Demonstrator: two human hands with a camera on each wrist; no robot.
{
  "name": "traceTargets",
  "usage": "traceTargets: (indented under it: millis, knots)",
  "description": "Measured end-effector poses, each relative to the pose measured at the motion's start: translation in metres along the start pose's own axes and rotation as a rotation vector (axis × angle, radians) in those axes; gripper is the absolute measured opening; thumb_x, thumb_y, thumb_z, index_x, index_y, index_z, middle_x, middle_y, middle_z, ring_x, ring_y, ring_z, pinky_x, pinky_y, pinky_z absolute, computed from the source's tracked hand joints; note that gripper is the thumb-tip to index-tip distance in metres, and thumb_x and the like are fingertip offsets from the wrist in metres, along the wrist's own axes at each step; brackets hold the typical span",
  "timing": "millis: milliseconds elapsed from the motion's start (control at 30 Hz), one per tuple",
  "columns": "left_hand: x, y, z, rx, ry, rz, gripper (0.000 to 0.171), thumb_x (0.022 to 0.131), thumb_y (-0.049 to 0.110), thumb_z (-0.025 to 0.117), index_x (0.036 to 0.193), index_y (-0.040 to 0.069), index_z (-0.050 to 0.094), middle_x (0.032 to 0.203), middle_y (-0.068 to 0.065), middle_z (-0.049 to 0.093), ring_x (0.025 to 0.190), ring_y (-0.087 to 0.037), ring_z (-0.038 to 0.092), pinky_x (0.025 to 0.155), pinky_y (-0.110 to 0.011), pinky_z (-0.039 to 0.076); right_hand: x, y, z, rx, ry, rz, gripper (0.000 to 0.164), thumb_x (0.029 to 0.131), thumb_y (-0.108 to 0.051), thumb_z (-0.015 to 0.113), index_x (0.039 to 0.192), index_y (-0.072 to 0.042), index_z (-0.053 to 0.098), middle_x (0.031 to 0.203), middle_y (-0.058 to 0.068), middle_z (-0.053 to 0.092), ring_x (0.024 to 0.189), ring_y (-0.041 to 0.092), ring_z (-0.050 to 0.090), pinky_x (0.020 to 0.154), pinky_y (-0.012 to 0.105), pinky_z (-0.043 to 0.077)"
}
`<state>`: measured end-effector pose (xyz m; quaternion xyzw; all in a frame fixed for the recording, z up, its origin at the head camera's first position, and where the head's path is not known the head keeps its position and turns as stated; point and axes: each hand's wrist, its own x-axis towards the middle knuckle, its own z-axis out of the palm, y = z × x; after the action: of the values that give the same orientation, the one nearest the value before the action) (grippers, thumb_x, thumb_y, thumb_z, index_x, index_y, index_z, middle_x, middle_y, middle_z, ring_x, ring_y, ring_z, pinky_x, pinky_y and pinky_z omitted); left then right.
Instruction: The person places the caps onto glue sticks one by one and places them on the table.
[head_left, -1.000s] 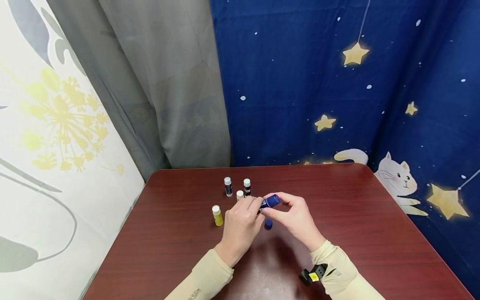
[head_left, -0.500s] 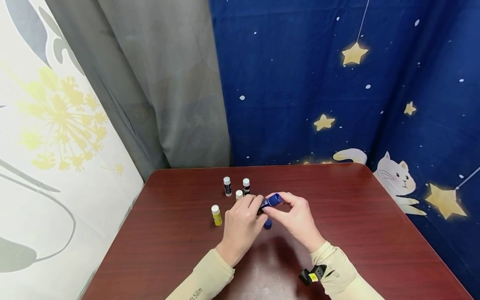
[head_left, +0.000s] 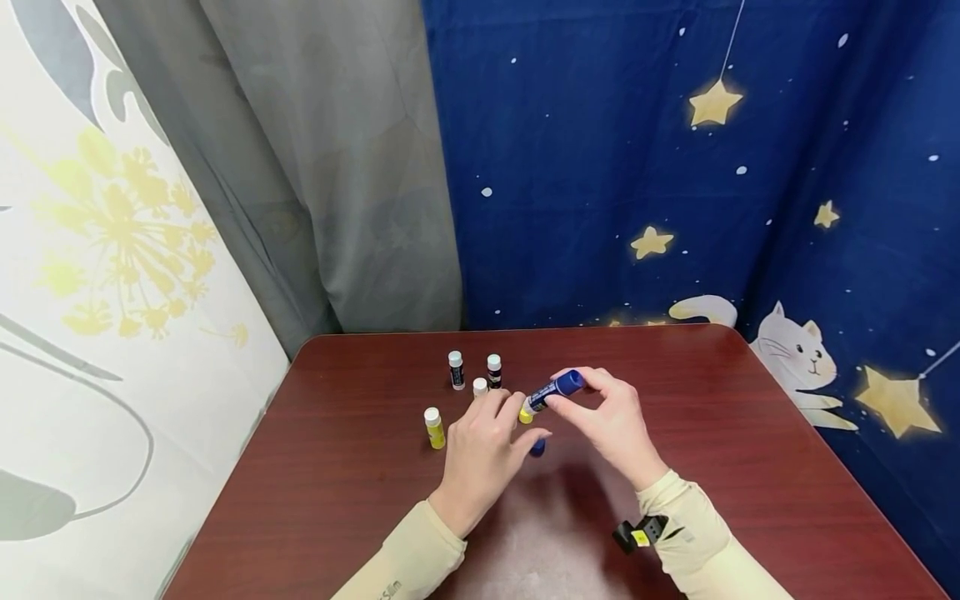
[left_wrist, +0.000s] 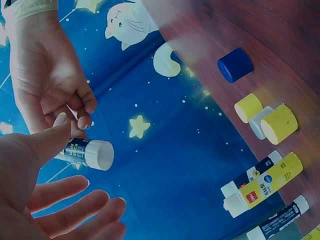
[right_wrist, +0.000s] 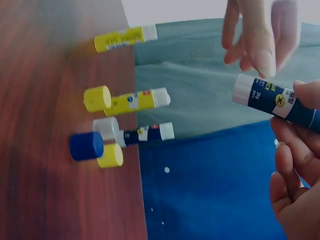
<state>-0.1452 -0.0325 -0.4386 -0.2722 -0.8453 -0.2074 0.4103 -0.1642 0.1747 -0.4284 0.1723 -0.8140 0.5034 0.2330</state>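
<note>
A navy glue stick (head_left: 551, 395) is pinched between the thumb and fingers of my right hand (head_left: 611, 421). It is tilted, its blue-capped end up to the right and its white end (right_wrist: 243, 90) toward my left hand. My left hand (head_left: 480, 450) is beside that white end, thumb and fingers spread, holding nothing. In the left wrist view the stick shows between left thumb (left_wrist: 52, 130) and fingers, apparently apart from both. Below on the table stand a loose blue cap (left_wrist: 235, 65), two yellow caps (right_wrist: 97, 98) and a whitish cap (right_wrist: 105, 128).
Several other glue sticks stand uncapped on the red-brown table (head_left: 360, 500): a yellow one (head_left: 434, 430) at left, two navy ones (head_left: 457, 372) behind, and a yellow one (left_wrist: 265, 185) partly hidden by my left hand in the head view. Curtains (head_left: 585, 167) hang behind the table.
My left fingers have let go of the glue stick and spread. My right hand has moved right and slightly up with it, uncovering its white end and a yellow cap.
</note>
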Motion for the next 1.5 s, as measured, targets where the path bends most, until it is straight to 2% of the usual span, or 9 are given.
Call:
traceTargets:
  millis: [267, 433, 667, 900, 1267, 1500]
  knots:
    - [-0.002, -0.001, 0.001, 0.009, -0.026, 0.002, 0.058, 0.074, 0.051, 0.087, 0.112, 0.010, 0.071, 0.102, -0.006, 0.065, 0.087, -0.019, 0.064, 0.064, -0.033, 0.058, 0.007, 0.011, -0.020, -0.085, 0.033, 0.015, 0.031, 0.081, -0.045, 0.083, 0.108, -0.032, 0.074, 0.094, -0.013, 0.068, 0.088, 0.016, 0.060, 0.071, 0.037, 0.048]
    - [-0.005, -0.001, 0.001, 0.015, -0.055, -0.002, 0.059, 0.074, 0.051, 0.087, 0.114, 0.010, 0.071, 0.103, -0.006, 0.065, 0.091, -0.020, 0.065, 0.069, -0.035, 0.059, 0.009, 0.021, -0.033, -0.163, 0.056, 0.046, 0.029, 0.081, -0.046, 0.083, 0.105, -0.035, 0.073, 0.091, -0.011, 0.068, 0.085, 0.014, 0.058, 0.071, 0.037, 0.046]
    - [-0.011, -0.002, 0.001, 0.016, -0.064, -0.005, 0.059, 0.074, 0.049, 0.087, 0.116, 0.012, 0.070, 0.102, -0.005, 0.064, 0.091, -0.020, 0.063, 0.068, -0.035, 0.058, 0.014, 0.038, -0.052, -0.301, 0.080, 0.078, 0.031, 0.080, -0.046, 0.084, 0.104, -0.029, 0.074, 0.089, -0.003, 0.070, 0.077, 0.015, 0.057, 0.065, 0.036, 0.043]
    - [-0.014, -0.003, 0.004, 0.031, -0.058, 0.001, 0.061, 0.074, 0.050, 0.087, 0.118, 0.011, 0.070, 0.105, -0.006, 0.065, 0.090, -0.021, 0.064, 0.071, -0.035, 0.057, 0.018, 0.056, -0.071, -0.393, 0.085, 0.096, 0.031, 0.081, -0.043, 0.083, 0.101, -0.021, 0.074, 0.086, 0.003, 0.071, 0.078, 0.020, 0.058, 0.067, 0.040, 0.042]
    - [-0.016, -0.006, 0.003, 0.023, -0.055, 0.002, 0.061, 0.074, 0.050, 0.087, 0.118, 0.011, 0.068, 0.099, -0.002, 0.062, 0.086, -0.020, 0.062, 0.077, -0.036, 0.055, 0.017, 0.083, -0.102, -0.482, 0.076, 0.151, 0.033, 0.085, -0.040, 0.080, 0.103, -0.013, 0.073, 0.088, 0.007, 0.074, 0.078, 0.028, 0.061, 0.069, 0.041, 0.044]
    - [-0.016, -0.007, 0.002, 0.010, -0.068, -0.010, 0.063, 0.073, 0.048, 0.088, 0.120, 0.011, 0.069, 0.098, -0.002, 0.061, 0.084, -0.020, 0.061, 0.080, -0.036, 0.055, 0.014, 0.097, -0.113, -0.510, 0.081, 0.196, 0.030, 0.086, -0.040, 0.079, 0.097, -0.014, 0.072, 0.081, 0.005, 0.072, 0.075, 0.026, 0.060, 0.069, 0.041, 0.044]
